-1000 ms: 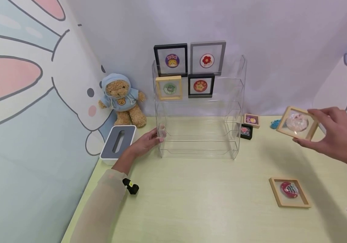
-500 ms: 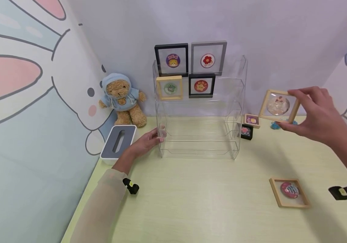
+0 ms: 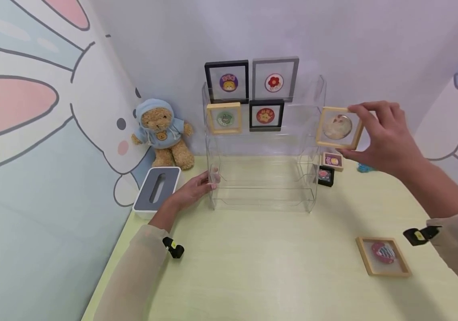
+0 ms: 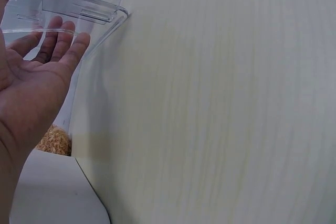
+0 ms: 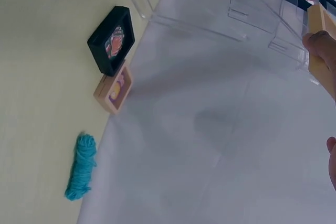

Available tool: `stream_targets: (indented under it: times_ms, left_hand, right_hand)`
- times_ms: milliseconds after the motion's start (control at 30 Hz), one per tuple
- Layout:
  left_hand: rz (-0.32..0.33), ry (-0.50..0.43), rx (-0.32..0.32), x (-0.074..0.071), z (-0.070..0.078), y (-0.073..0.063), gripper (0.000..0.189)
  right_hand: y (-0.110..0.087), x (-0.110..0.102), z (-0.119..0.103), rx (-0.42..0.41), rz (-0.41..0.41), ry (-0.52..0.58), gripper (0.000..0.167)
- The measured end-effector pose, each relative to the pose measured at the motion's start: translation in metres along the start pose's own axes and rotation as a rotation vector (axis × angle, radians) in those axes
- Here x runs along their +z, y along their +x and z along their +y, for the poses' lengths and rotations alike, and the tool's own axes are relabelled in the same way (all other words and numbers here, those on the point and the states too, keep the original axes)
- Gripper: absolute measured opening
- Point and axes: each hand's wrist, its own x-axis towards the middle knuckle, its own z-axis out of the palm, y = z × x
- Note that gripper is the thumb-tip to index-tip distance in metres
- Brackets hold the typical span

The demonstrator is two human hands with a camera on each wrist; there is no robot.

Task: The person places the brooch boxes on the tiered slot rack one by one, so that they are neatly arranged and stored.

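My right hand (image 3: 389,136) pinches a small light-wood display frame (image 3: 359,138) between thumb and fingers, holding it upright in the air. Its clear middle holds a pale round badge (image 3: 337,127). The frame is at the right side of a clear acrylic tiered rack (image 3: 264,189); in the right wrist view only the frame's edge (image 5: 321,69) shows. My left hand (image 3: 191,191) rests at the rack's lower left side, its fingers loosely extended against the clear panel in the left wrist view. On the rack stand a black frame (image 3: 207,84), a grey frame (image 3: 254,82), a wooden frame (image 3: 224,105) and a smaller black frame (image 3: 266,129).
A wooden frame with a red badge (image 3: 383,253) lies at the right front. Beside the rack are a small black frame (image 3: 325,183), a small wooden frame (image 3: 333,155) and blue yarn (image 5: 81,166). A tissue box (image 3: 142,205) and teddy bear (image 3: 171,133) stand left.
My right hand has carried the wooden frame leftward and up, from the right of the table to the rack's right side. The left hand stays in place at the rack.
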Motion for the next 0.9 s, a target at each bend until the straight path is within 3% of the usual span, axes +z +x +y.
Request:
stream_targets:
  times_ms: [167,300,500,900]
  left_hand:
    - [0.002,0.019,-0.002,0.002,-0.002,0.001,0.074]
    - [0.006,0.044,0.0,0.001,-0.002,-0.001,0.074]
    - [0.009,0.037,0.003,0.0,-0.002,-0.002,0.074]
    - [0.001,0.0,0.007,0.002,-0.001,-0.002,0.075]
  right_hand:
    - [0.007,0.012,-0.004,-0.055,0.015,-0.013,0.113]
    - [0.013,0.022,-0.004,-0.101,0.033,-0.004,0.095]
    - [0.029,0.033,-0.016,-0.133,0.015,-0.041,0.113]
    - [0.064,0.066,-0.042,-0.339,0.06,-0.19,0.111]
